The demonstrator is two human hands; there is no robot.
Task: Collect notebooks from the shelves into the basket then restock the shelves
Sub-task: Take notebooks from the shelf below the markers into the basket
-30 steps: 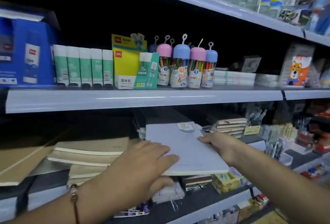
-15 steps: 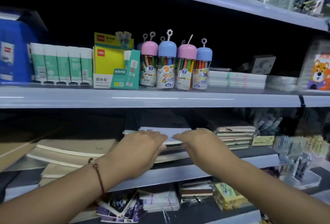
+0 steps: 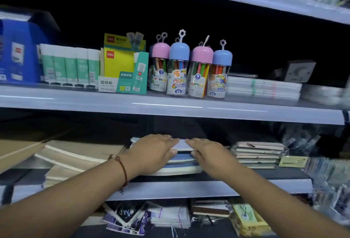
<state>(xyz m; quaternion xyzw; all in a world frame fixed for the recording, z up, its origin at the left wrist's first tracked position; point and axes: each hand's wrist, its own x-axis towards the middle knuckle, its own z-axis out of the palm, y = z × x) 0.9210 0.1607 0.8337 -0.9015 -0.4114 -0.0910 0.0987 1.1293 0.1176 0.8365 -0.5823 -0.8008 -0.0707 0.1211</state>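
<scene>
A pale blue-white notebook (image 3: 182, 144) lies on top of a small stack of notebooks (image 3: 181, 169) on the middle shelf (image 3: 208, 188). My left hand (image 3: 151, 152) lies flat on its left half, fingers straight, thumb at the front edge. From the other side my right hand (image 3: 206, 152) rests on the notebook's right half, fingers straight, thumb at the front edge too. Both hands press the notebook down onto the stack. No basket is in view.
Tan notebooks (image 3: 75, 154) lie left of the stack, and a pile of thin notebooks (image 3: 259, 154) lies to its right. The shelf above (image 3: 170, 108) carries glue sticks (image 3: 70, 65), a yellow glue box (image 3: 123, 65) and pen jars (image 3: 189, 70). More booklets (image 3: 166, 217) fill the lower shelf.
The notebook went from tilted in front of the shelf to lying flat on the stack. Both hands moved forward with it and now rest on top.
</scene>
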